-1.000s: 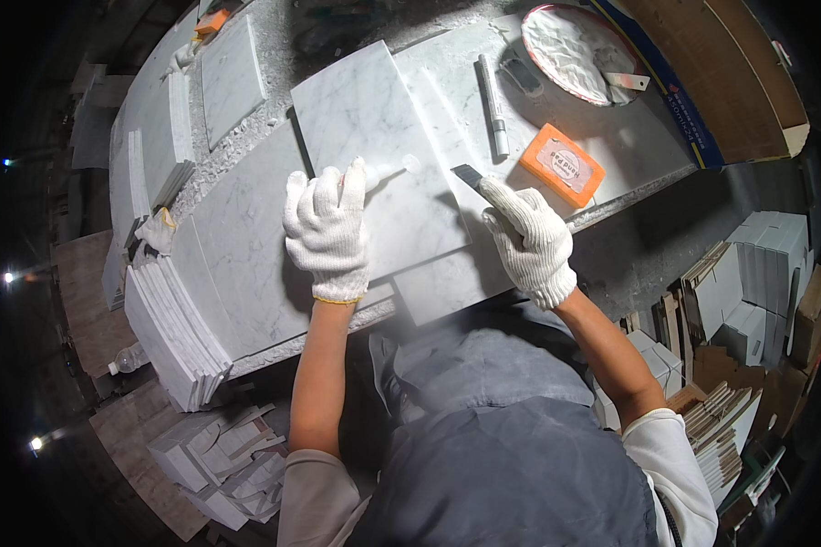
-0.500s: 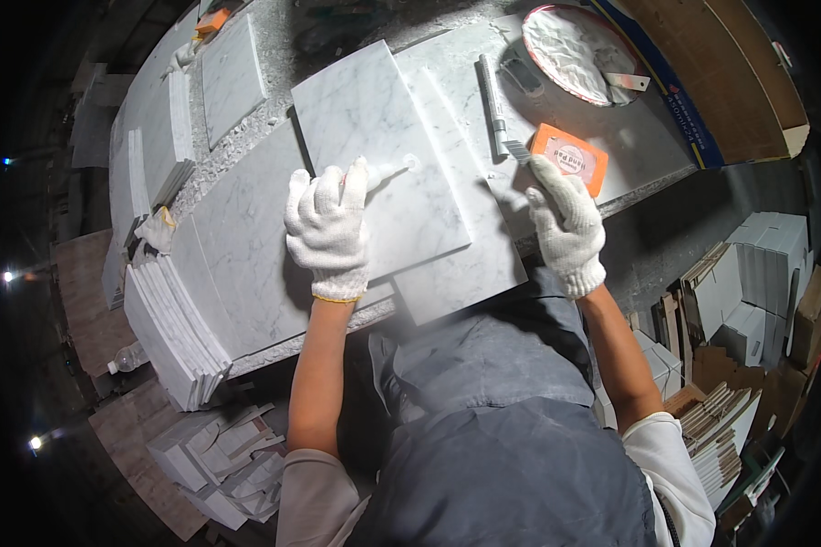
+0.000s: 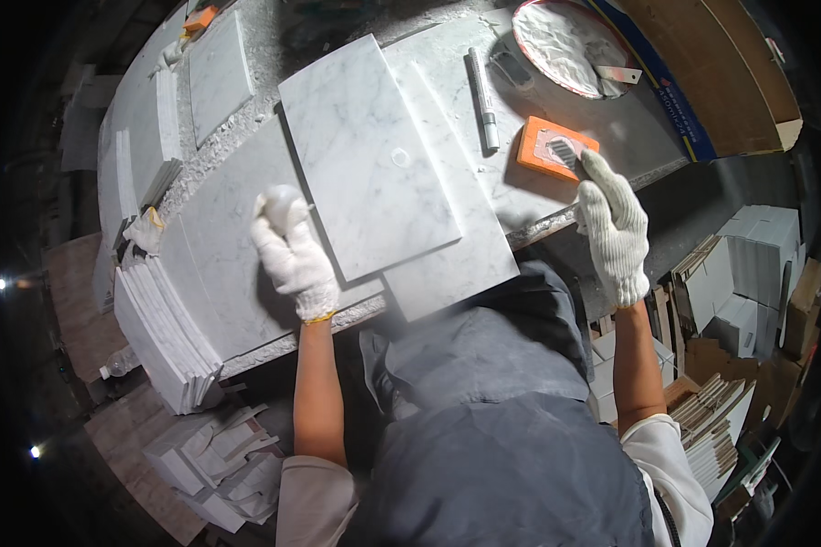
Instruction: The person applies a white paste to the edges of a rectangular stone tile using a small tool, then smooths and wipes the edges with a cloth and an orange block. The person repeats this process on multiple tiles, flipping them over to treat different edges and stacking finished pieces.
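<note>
Left hand (image 3: 294,251) has cleared the top slab (image 3: 367,164).

White gloves (image 3: 617,242), grey apron (image 3: 479,465), pale sleeves (image 3: 314,500)

The slab (image 3: 369,173) is smooth stone, the gloves (image 3: 617,242) matt cloth.

On my feed, two small bright lights (image 3: 35,451) shine from the darkness at far left. Brown boards (image 3: 129,448) lie below the dusty counter (image 3: 266,55). To the right I see dark grey floor (image 3: 652,208), with pale stacks (image 3: 766,244) and brown-edged sheets (image 3: 713,430) crowded together.
</note>
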Demonstrator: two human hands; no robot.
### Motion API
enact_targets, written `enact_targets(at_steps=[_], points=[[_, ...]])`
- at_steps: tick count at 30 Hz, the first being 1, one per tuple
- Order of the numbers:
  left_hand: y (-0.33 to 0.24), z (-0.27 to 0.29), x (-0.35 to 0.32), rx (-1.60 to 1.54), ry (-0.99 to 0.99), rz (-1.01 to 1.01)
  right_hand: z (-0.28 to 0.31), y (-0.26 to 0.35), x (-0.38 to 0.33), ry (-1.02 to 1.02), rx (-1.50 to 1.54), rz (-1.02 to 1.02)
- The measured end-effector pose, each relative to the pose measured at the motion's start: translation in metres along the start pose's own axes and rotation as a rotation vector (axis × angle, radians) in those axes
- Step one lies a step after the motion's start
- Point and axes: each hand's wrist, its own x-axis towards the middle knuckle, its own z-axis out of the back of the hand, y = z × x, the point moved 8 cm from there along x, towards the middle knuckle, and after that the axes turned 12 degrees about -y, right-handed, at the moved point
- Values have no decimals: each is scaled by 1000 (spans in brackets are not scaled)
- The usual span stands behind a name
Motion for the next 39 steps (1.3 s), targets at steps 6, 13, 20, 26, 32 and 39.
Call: enact_targets(at_steps=[6,13,20,26,32,39], points=[[33,45,20,11,-141,139,1,41,43,-130,-396,371],[47,65,10,-3,-217,236,-31,51,91,-180,-867,515],[46,62,9,-11,-184,273,-45,38,120,-91,-897,434],[48,63,10,-31,-189,234,-39,23,132,-81,-656,274],[45,62,7,-23,-187,252,-31,2,140,-64,-452,84],[57,65,5,-31,-224,264,-47,43,110,-5,-204,127]])
